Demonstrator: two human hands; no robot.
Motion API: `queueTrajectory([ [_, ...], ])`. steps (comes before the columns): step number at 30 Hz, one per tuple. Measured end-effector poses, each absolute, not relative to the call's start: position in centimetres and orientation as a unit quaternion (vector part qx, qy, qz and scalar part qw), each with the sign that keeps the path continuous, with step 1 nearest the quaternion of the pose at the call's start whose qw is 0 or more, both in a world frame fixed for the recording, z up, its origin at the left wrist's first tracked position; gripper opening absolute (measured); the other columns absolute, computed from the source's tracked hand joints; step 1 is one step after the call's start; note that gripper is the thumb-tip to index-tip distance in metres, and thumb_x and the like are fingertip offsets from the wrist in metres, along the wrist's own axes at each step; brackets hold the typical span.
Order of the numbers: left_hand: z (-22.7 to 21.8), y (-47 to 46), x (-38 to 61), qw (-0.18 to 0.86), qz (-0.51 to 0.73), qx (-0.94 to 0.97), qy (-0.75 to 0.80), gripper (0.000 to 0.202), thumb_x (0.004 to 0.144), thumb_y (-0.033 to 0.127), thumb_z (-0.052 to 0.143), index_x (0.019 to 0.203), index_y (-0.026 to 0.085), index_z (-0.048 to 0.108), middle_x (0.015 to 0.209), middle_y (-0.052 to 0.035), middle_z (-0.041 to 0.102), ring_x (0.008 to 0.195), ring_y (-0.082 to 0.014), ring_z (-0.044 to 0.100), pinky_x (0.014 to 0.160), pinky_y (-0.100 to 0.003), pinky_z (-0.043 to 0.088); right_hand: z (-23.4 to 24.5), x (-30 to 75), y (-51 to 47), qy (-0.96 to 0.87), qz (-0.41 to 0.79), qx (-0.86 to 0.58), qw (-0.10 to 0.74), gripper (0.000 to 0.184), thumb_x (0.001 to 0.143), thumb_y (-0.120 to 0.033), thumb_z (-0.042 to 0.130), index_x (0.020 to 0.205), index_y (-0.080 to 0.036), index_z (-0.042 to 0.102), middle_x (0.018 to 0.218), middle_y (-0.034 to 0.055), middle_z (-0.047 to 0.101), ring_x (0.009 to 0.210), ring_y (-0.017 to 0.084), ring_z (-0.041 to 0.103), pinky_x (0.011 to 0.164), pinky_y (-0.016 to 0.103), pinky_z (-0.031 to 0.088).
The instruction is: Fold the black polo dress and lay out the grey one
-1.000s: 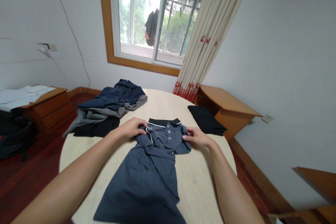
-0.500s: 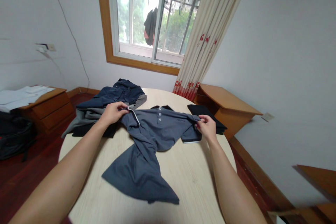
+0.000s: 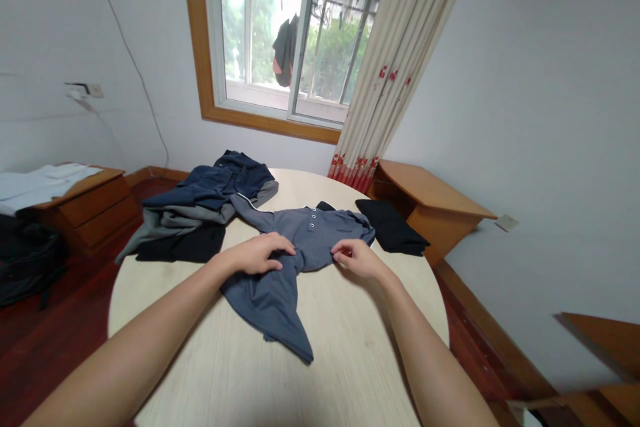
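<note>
A grey-blue polo shirt point(image 3: 300, 240) with white buttons lies spread across the round wooden table point(image 3: 350, 340), its collar toward the window and its lower part bunched toward me. My left hand point(image 3: 257, 253) rests on the shirt's middle with the fingers curled into the cloth. My right hand point(image 3: 357, 257) pinches the shirt's lower right edge near the sleeve.
A heap of dark blue, grey and black clothes point(image 3: 205, 207) lies at the table's far left. A folded black garment point(image 3: 393, 227) sits at the far right. Wooden cabinets point(image 3: 430, 203) stand to the right and left point(image 3: 85, 203). Behind are a window and curtain point(image 3: 400, 53).
Both hands spread the shirt's shoulders wide and away from me, then came back to the middle of the shirt. The shirt now lies farther back on the table.
</note>
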State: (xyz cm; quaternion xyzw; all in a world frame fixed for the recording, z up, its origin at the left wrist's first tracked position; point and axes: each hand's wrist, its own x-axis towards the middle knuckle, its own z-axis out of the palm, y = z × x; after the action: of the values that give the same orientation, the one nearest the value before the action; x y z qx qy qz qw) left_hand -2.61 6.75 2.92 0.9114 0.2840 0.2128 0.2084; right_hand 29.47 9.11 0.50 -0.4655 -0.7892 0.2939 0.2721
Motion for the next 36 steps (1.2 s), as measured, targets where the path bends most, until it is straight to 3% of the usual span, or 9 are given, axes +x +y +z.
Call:
queueTrajectory([
  [5, 2.8, 6.0, -1.6, 0.206, 0.214, 0.915, 0.273, 0.057, 0.076, 0.027, 0.079, 0.130, 0.025, 0.062, 0.132, -0.0102, 0.064, 0.123, -0.0285, 0.056, 0.108, -0.042, 0.037, -0.2, 28.5, 9.1, -0.819, 0.231, -0.443, 0.283, 0.032, 0.079, -0.027, 0.065, 0.108, -0.017, 0.072, 0.112, 0.0121, 0.072, 0.103, 0.026, 0.066, 0.096, 0.042, 0.050],
  [12, 2.5, 7.3, -2.2, 0.181, 0.205, 0.895, 0.352, 0.021, 0.080, 0.027, 0.073, 0.100, 0.020, 0.072, 0.101, -0.0070, 0.074, 0.097, -0.0233, 0.066, 0.089, -0.031, 0.046, -1.7, 27.1, 10.7, -0.829, 0.128, -0.487, 0.243, 0.049, 0.093, -0.039, 0.052, 0.136, -0.014, 0.058, 0.138, 0.0158, 0.059, 0.126, 0.029, 0.056, 0.109, 0.044, 0.041],
  [17, 2.7, 9.6, -7.6, 0.105, 0.336, 0.783, 0.513, 0.013, 0.083, 0.028, 0.059, 0.087, 0.019, 0.067, 0.092, -0.0059, 0.071, 0.088, -0.0229, 0.064, 0.082, -0.033, 0.048, -2.5, 26.5, 12.2, -0.801, 0.076, -0.553, 0.215, 0.053, 0.098, -0.039, 0.045, 0.144, -0.013, 0.049, 0.146, 0.0192, 0.051, 0.134, 0.031, 0.049, 0.112, 0.049, 0.035],
  [20, 2.8, 10.4, -10.2, 0.040, 0.411, 0.686, 0.599, 0.016, 0.082, 0.025, 0.054, 0.091, 0.018, 0.065, 0.094, -0.0073, 0.068, 0.085, -0.0231, 0.062, 0.083, -0.036, 0.050, -2.8, 26.6, 12.6, -0.790, 0.065, -0.574, 0.209, 0.052, 0.097, -0.037, 0.047, 0.144, -0.014, 0.049, 0.148, 0.0188, 0.049, 0.138, 0.032, 0.044, 0.113, 0.054, 0.030],
  [23, 2.9, 10.2, -10.0, 0.000, 0.435, 0.705, 0.560, 0.029, 0.077, 0.014, 0.049, 0.102, 0.017, 0.065, 0.107, -0.0096, 0.067, 0.100, -0.0251, 0.062, 0.095, -0.040, 0.049, -3.0, 26.8, 12.4, -0.803, 0.060, -0.551, 0.219, 0.047, 0.095, -0.035, 0.049, 0.137, -0.015, 0.055, 0.142, 0.0169, 0.055, 0.133, 0.028, 0.049, 0.112, 0.049, 0.034],
  [28, 3.0, 8.0, -5.2, 0.033, 0.280, 0.868, 0.409, 0.054, 0.071, 0.004, 0.053, 0.120, 0.023, 0.064, 0.133, -0.0065, 0.063, 0.126, -0.0258, 0.052, 0.114, -0.048, 0.030, -2.8, 26.4, 11.3, -0.844, 0.060, -0.464, 0.261, 0.033, 0.092, -0.031, 0.053, 0.116, -0.015, 0.070, 0.126, 0.0151, 0.065, 0.121, 0.025, 0.057, 0.107, 0.039, 0.042],
  [32, 2.5, 6.7, -2.6, 0.069, 0.154, 0.899, 0.405, 0.058, 0.073, 0.016, 0.073, 0.128, 0.028, 0.061, 0.139, -0.0082, 0.060, 0.131, -0.0311, 0.048, 0.118, -0.058, 0.012, -2.5, 25.8, 10.6, -0.855, 0.067, -0.448, 0.254, 0.033, 0.092, -0.031, 0.055, 0.115, -0.014, 0.071, 0.126, 0.0159, 0.066, 0.122, 0.026, 0.058, 0.108, 0.041, 0.042],
  [36, 1.9, 6.7, -2.2, 0.082, 0.128, 0.872, 0.465, 0.058, 0.076, 0.031, 0.078, 0.131, 0.025, 0.060, 0.126, -0.0138, 0.066, 0.123, -0.0348, 0.054, 0.113, -0.057, 0.022, -2.3, 25.8, 10.4, -0.855, 0.082, -0.450, 0.243, 0.034, 0.092, -0.033, 0.055, 0.117, -0.015, 0.071, 0.129, 0.0164, 0.064, 0.124, 0.027, 0.057, 0.109, 0.042, 0.041],
])
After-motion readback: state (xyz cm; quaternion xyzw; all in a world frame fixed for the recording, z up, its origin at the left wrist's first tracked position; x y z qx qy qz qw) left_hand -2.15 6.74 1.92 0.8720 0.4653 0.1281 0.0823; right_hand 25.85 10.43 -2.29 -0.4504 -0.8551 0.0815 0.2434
